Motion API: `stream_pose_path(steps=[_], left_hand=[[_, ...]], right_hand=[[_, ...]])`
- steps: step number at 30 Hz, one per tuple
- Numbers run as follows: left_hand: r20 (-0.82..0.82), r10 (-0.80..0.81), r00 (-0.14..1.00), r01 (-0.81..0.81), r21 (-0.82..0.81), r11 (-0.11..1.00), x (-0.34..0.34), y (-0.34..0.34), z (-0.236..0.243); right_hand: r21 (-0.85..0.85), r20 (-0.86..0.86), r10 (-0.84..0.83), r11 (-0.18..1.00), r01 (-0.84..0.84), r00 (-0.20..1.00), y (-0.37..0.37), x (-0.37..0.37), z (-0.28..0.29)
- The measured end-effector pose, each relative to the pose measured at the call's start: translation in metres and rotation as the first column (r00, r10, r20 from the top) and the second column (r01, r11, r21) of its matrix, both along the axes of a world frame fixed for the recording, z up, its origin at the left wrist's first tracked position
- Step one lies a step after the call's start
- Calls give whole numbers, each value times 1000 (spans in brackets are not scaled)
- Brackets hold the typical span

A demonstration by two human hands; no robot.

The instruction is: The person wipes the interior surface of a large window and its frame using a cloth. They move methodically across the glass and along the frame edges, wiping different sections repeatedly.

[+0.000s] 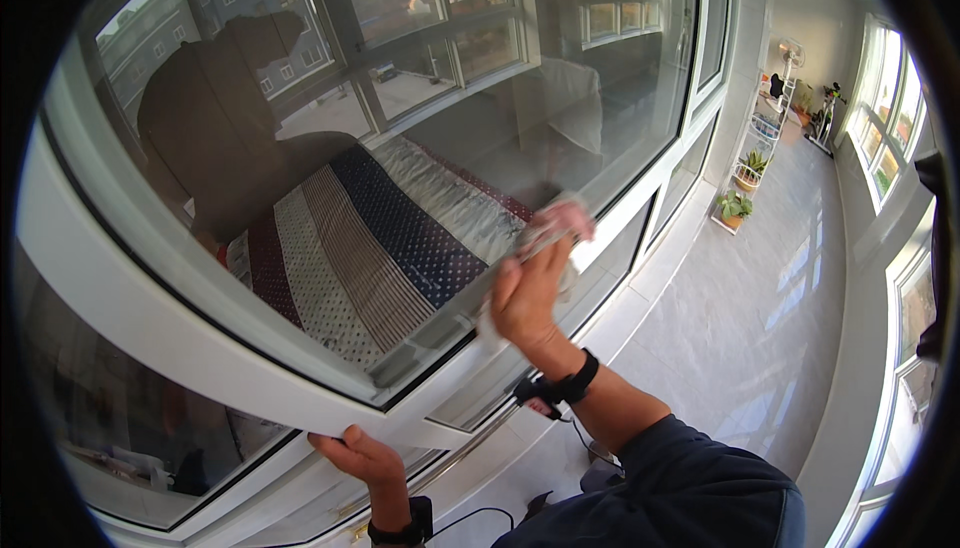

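My right hand (pixel 530 298) presses a crumpled, pale cloth with a pinkish part (pixel 560 220) against the window glass (pixel 440 98), close to the pane's lower right edge. Its fingers reach up over the cloth. My left hand (pixel 365 460) is at the lower edge of the white window frame (pixel 420 388), thumb up against it; the fingertips are partly hidden by the frame. A dark band with a small device sits on each wrist. Through the glass shows a bed with a striped, patterned cover (pixel 370 238), mixed with reflections of buildings and windows.
A grey tiled floor (pixel 740 328) stretches away on the right. Along the wall stands a white rack (pixel 765 133) with potted plants (pixel 735 208); an exercise bike (pixel 828 113) is farther back. Windows (pixel 905 338) line the right side. A thin black cable (pixel 470 516) hangs near my wrists.
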State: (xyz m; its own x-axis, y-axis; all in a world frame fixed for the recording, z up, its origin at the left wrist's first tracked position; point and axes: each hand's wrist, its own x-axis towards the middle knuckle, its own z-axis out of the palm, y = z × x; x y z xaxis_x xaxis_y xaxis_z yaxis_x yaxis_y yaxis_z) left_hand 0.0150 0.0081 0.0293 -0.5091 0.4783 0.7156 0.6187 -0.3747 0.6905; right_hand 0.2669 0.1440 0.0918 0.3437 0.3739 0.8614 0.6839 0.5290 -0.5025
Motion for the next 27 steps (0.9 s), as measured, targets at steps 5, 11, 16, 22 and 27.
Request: stream_pose_path(steps=[5, 11, 16, 22, 27], left_hand=[[-193, -16, 981, 29, 63, 998, -6, 2, 8], [-280, -26, 960, 42, 49, 998, -12, -2, 14], [-340, 14, 940, 10, 68, 998, -13, -3, 15], [-302, 48, 952, -28, 71, 997, -11, -1, 11], [-239, 46, 970, -25, 91, 996, -5, -3, 16]], right_hand=[[11, 301, 248, 965, -263, 921, -56, -81, -13], [-10, 610, 432, 843, -538, 664, -102, -102, -38], [-106, 625, 545, 768, -631, 558, -93, -68, -34], [-162, 721, 530, 756, -635, 446, -80, -58, -6], [-127, 689, 558, 721, -681, 462, -76, -56, 39]])
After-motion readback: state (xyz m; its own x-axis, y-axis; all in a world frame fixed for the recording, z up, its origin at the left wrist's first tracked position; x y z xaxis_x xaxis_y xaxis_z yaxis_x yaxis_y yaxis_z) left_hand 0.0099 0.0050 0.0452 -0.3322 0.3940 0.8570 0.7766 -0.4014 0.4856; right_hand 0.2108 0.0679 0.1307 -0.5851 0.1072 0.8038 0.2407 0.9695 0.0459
